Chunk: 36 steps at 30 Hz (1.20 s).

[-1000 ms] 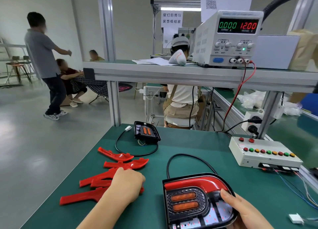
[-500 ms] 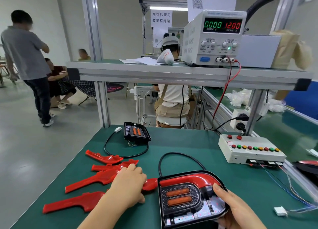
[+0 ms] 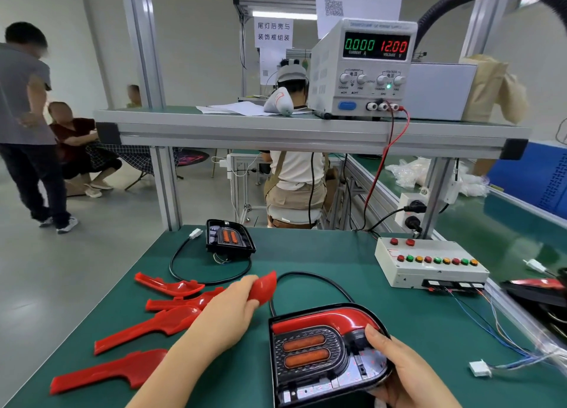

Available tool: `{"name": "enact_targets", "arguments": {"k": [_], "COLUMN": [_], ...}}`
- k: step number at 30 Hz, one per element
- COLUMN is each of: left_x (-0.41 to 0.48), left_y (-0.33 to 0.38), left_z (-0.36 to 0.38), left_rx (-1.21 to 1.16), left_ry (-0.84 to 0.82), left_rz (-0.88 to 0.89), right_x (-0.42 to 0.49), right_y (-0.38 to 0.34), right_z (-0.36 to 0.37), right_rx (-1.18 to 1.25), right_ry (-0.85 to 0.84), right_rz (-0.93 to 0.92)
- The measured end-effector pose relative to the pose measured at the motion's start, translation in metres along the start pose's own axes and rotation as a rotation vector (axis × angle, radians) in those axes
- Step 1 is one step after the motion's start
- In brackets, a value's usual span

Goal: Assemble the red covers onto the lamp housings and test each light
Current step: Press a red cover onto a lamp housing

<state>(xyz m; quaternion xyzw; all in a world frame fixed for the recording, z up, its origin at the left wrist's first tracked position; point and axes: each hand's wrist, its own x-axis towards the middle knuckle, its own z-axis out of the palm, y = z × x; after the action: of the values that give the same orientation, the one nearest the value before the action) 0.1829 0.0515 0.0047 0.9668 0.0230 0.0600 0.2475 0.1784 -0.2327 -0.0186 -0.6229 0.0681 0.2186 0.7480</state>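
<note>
L hand (image 3: 230,312) grips a cover (image 3: 265,286), R hand (image 3: 399,364) clamped on housing (image 3: 322,355): best line cover up w/ bare section, then press evenly

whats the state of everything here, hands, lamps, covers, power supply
left hand, gripping a red cover
right hand, holding the near lamp by its right edge
near lamp, one red strip fitted on top, unlit
far lamp, no cover, plug lying loose
loose covers, four lying unfitted
power supply, on, reads 0.000 and 12.00

Papers (image 3: 233,109) & brown bag (image 3: 487,88) on upper shelf (image 3: 306,131); seated worker (image 3: 294,174) behind.
</note>
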Motion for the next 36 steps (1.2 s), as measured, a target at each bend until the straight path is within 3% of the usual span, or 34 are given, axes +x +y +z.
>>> {"name": "enact_targets", "arguments": {"k": [3,7,12,21,26,33,36], "left_x": [0.003,0.007,0.003,-0.027,-0.034,-0.039,-0.044], "left_y": [0.002,0.003,0.020,0.083,0.094,0.092,0.096], "left_z": [0.000,-0.004,-0.013,0.002,0.019,0.026,0.031], "left_rx": [-0.190,-0.363,-0.471,-0.143,-0.241,0.184,0.165], "left_ry": [0.078,0.047,0.202,0.214,0.191,0.261,0.373], "left_rz": [-0.048,-0.063,-0.091,0.147,0.060,0.120,0.165], "right_x": [0.000,-0.002,-0.003,-0.005,-0.006,-0.003,0.000], "right_y": [-0.001,-0.001,-0.003,-0.002,-0.004,-0.003,-0.002], "right_z": [0.001,0.002,0.008,0.013,0.014,0.011,0.008], "right_rx": [0.016,0.048,0.075,0.294,0.409,0.562,0.583], "right_ry": [-0.009,-0.003,0.097,0.192,0.145,0.023,0.005], "right_rz": [0.022,0.033,0.074,0.104,0.110,0.126,0.131]}}
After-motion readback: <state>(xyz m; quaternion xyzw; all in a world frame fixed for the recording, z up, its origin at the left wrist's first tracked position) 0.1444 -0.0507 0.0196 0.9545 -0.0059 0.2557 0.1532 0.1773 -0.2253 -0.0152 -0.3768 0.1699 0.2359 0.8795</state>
